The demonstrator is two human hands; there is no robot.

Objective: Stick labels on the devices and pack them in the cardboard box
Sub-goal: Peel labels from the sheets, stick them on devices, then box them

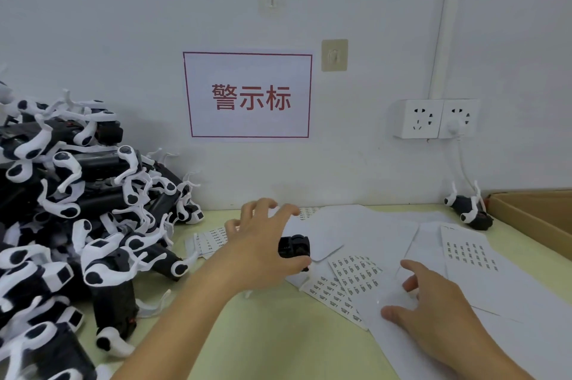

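Note:
My left hand (pixel 263 246) is over the middle of the table with its fingers spread. Its thumb is tucked under a small black-and-white device (pixel 294 246), which sits against the palm. My right hand (pixel 433 311) rests with relaxed fingers on a blank white sheet (pixel 380 296) and holds nothing. A label sheet (pixel 356 274) with rows of small printed labels lies between the hands. Another label sheet (pixel 470 252) lies to the right. The cardboard box (pixel 532 215) stands open at the right edge, its inside hidden.
A tall pile of black-and-white devices (pixel 62 209) fills the left side. One device (pixel 470 209) lies beside the box. More label strips (pixel 210 240) lie near the pile. Wall sockets (pixel 436 118) with a cord and a red-lettered sign (pixel 247 94) are behind.

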